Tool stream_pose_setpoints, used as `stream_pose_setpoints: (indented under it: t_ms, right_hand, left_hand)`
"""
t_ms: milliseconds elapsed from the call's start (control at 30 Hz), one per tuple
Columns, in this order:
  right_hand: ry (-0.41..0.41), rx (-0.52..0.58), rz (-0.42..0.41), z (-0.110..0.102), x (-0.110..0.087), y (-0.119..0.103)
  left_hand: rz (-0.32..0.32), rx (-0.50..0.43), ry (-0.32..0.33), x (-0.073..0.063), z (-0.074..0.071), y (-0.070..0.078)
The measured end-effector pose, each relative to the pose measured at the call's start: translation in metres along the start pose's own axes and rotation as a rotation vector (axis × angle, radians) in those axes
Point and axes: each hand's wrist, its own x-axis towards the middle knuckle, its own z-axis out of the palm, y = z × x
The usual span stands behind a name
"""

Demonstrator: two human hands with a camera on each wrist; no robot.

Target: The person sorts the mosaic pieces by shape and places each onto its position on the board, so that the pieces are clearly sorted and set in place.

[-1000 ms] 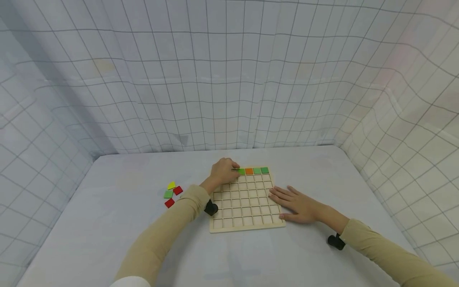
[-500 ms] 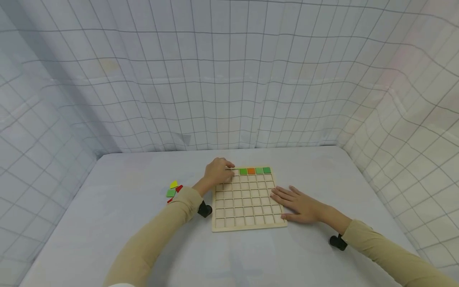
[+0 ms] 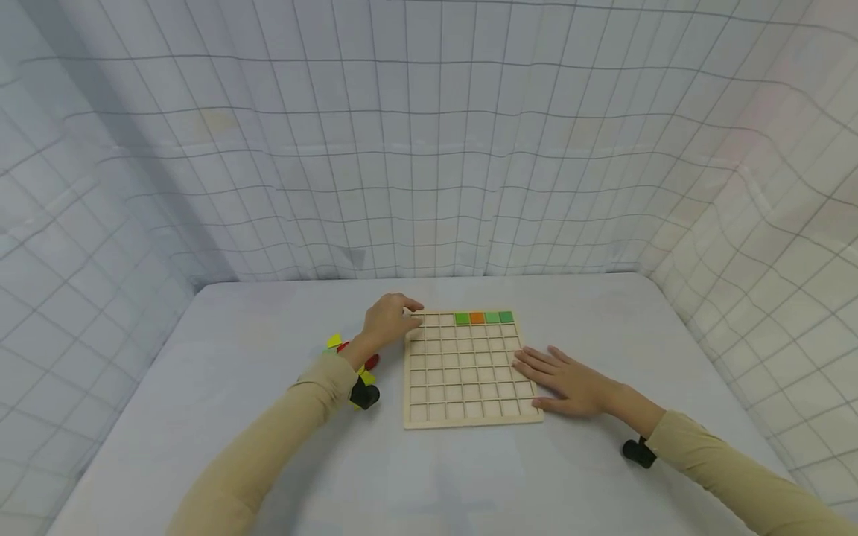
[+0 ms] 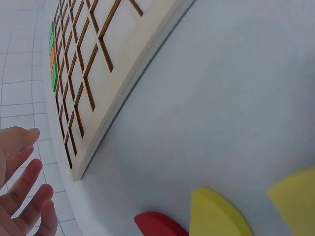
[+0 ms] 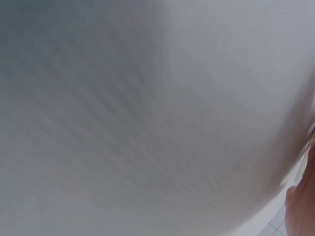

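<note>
While the right hand [image 3: 570, 385] lies flat with straight, spread fingers on the right edge of the wooden board [image 3: 473, 425], the left hand [image 3: 387, 320] is up by the far left corner, its thumb and fingers apart and a little bent. I can't tell from here if it touches the board. The board sits on the white tabletop [image 3: 570, 469] between the two hands. In its far row, a bright green tile [image 3: 462, 318], an orange tile [image 3: 477, 318], a pale green tile [image 3: 492, 317] and a dark green tile [image 3: 506, 316] sit side by side. Left of the board lie a red piece [image 4: 160, 224] and yellow pieces [image 4: 216, 219]
</note>
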Motion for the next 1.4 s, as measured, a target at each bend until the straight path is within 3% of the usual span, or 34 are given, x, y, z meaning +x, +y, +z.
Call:
stream_pose_setpoints:
  t_ms: [467, 1400]
  right_hand:
    - [0.008, 0.045, 0.009, -0.001, -0.002, 0.001]
    - [0.012, 0.042, 0.012, 0.000, 0.001, -0.003]
  left_hand:
    - [-0.034, 0.061, 0.055, -0.021, -0.024, -0.021]
    - [-0.060, 0.097, 0.050, -0.071, -0.053, -0.063]
